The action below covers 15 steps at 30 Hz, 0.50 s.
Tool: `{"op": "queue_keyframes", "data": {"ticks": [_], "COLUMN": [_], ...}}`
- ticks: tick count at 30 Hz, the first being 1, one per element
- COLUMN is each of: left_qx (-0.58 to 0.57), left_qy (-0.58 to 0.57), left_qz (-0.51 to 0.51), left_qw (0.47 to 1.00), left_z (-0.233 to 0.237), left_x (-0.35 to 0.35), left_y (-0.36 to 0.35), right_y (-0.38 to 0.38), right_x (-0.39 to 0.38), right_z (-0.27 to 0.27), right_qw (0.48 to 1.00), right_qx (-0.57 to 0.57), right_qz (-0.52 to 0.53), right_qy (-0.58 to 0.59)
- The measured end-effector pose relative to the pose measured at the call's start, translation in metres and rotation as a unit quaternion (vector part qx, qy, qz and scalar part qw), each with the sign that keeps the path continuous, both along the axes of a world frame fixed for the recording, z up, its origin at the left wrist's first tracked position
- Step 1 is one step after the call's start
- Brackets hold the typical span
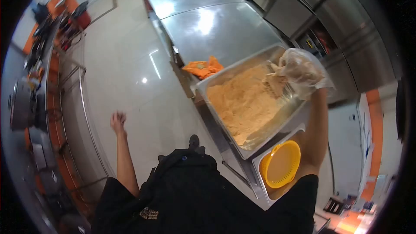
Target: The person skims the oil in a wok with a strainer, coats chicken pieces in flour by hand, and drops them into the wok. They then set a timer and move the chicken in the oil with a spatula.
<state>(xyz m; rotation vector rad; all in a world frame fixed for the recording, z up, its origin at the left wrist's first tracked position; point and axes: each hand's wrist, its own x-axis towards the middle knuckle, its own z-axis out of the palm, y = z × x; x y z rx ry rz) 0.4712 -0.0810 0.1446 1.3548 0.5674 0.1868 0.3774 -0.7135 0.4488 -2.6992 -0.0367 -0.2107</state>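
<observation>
Head view: right hand [299, 71], in a clear glove, closed on a clump of crumb mixture [245, 104] above the steel tray [281, 117].

Its fingers are curled together around the clump at the tray's far end, and the rest of the mixture fills the tray on the counter [216, 30]. It looks light, soft and loose (likely to shed from a pinch), so it is best scooped from beneath with cupped fingers. The left hand [118, 121] hangs bare over the floor, fingers apart, holding nothing. An orange cloth [203, 67] lies just beyond the tray, and a yellow strainer [281, 164] sits in a pan nearer the body.
</observation>
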Motion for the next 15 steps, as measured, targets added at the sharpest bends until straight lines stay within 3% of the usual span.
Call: {"op": "queue_keyframes", "data": {"ticks": [3,4,5,6,7,9,10,11,12,15], "left_qx": [-0.108,-0.087,0.021,-0.014,0.004,0.04,0.186,0.361,0.266,0.169], "left_qy": [0.216,0.242,0.393,0.564,0.58,0.554,0.513,0.416,0.417,0.416], "left_qz": [0.199,0.233,0.173,0.072,0.073,-0.049,-0.28,-0.445,-0.342,-0.219], "left_qw": [0.95,0.938,0.903,0.823,0.811,0.83,0.79,0.707,0.799,0.866], "left_z": [-0.134,-0.214,-0.204,-0.158,-0.214,-0.166,-0.246,-0.217,-0.246,-0.246], "left_x": [-0.161,-0.233,-0.296,-0.336,-0.399,-0.459,-0.515,-0.519,-0.57,-0.623], "left_y": [0.154,0.212,0.214,0.205,0.221,0.189,0.195,0.185,0.191,0.188], "right_y": [0.049,0.072,0.097,0.125,0.156,0.229,0.268,0.308,0.35,0.477], "right_x": [0.029,0.041,0.052,0.063,0.076,0.094,0.099,0.104,0.108,0.111], "right_z": [0.046,0.061,0.075,0.089,0.102,0.126,0.135,0.145,0.154,0.177], "right_qw": [0.999,0.999,0.998,0.997,0.995,0.989,0.984,0.98,0.973,0.948], "right_qx": [0.028,0.031,0.033,0.032,0.032,0.03,0.032,0.028,0.025,0.027], "right_qz": [0.023,0.038,0.055,0.075,0.098,0.147,0.174,0.199,0.227,0.318], "right_qy": [0.003,0.005,0.005,0.006,0.008,0.009,0.01,0.011,0.015,0.018]}}
